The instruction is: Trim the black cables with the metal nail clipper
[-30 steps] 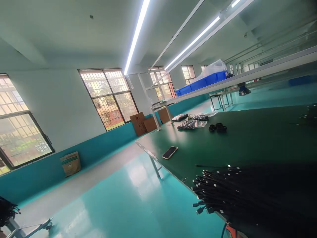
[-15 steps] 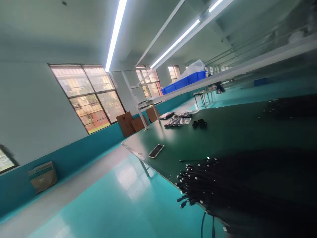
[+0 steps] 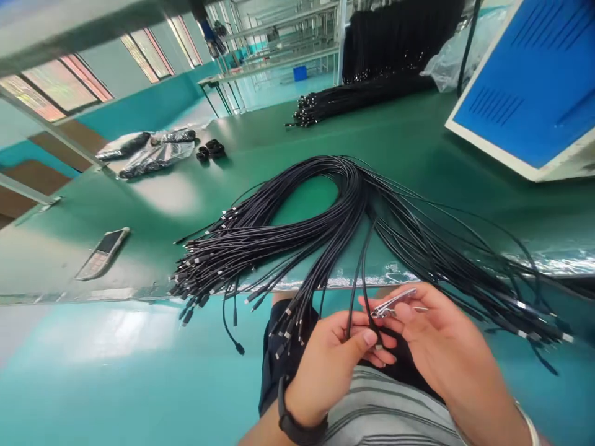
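Beyond the tabletop's [image 3: 260, 139] near edge, on the person's side, both hands work close together before the torso [image 3: 390, 406]. The left hand [image 3: 337, 344] pinches firmly, its thumb pressed in toward curled fingers [image 3: 387, 357]. The right hand [image 3: 434, 337] is gripping too, thumb laid against the bent index finger, the palm partly turned toward the left hand; whether their fingertips touch is hard to tell. Both forearms [image 3: 495, 396] rise toward the tabletop, angling inward, wrists nearly straight. A thigh [image 3: 274, 371] shows below the edge.
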Demonstrator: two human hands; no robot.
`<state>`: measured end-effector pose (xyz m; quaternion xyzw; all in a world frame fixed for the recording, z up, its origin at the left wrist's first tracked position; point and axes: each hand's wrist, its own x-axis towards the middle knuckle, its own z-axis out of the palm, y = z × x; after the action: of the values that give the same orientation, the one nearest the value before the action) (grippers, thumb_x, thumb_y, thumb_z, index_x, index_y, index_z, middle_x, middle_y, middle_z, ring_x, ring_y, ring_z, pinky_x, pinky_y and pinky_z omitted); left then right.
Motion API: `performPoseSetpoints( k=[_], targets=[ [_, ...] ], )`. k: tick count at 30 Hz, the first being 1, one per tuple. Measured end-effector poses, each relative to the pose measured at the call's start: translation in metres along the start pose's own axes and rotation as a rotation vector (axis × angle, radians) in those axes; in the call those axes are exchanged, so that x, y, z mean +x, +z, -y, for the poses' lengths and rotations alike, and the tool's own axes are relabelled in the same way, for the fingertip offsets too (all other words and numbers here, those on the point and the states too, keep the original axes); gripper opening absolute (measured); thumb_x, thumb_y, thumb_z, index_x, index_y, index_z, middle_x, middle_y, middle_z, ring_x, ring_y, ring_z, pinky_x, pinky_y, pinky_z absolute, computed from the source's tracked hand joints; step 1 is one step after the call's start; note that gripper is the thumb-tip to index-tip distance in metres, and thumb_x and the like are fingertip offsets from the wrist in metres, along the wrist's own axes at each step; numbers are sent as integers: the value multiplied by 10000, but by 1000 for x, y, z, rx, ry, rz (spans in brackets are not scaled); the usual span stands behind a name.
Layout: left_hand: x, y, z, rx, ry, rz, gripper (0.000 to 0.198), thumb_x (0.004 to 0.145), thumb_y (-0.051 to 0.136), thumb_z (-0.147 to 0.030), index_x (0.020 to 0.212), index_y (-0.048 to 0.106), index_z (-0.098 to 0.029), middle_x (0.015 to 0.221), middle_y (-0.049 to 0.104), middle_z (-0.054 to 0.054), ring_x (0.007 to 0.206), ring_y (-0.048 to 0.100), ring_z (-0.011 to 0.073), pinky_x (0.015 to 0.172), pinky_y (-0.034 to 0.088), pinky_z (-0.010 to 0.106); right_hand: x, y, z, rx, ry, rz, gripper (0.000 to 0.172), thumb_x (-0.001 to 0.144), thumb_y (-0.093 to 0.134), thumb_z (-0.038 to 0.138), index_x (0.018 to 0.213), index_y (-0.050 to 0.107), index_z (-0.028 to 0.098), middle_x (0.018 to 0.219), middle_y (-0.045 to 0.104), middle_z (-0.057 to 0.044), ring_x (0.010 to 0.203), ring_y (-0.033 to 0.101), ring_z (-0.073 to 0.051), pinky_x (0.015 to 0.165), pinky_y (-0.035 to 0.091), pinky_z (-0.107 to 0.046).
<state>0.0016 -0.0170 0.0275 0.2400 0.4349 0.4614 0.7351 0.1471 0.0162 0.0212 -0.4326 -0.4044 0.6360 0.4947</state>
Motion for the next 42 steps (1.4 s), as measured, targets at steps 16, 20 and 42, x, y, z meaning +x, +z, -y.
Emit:
performPoseSetpoints(
  k=[16,20,42],
  targets=[
    [3,-1,5,107,9,-19,142,811,722,-234,881,722,-111,839,764,92,681,686,143,713,547,265,-13,-4,-7,116,81,-37,158,876,674,359,910,578,238,880,720,-31,638,652,-139,613,580,-293],
    [2,1,3,104,0,-24,123,816,716,-217,867,720,-105,827,764,91,682,688,140,717,552,259,-15,-5,-8,66,100,-54,172,877,672,366,908,563,236,875,715,-34,696,669,-165,588,581,-292],
    [-3,-5,17,370,142,-161,223,709,824,-288,754,631,-185,703,711,-6,622,616,114,622,500,222,-19,-5,-3,138,-34,15,81,902,634,357,936,635,283,855,693,-5,824,692,-184,749,581,-318]
  ],
)
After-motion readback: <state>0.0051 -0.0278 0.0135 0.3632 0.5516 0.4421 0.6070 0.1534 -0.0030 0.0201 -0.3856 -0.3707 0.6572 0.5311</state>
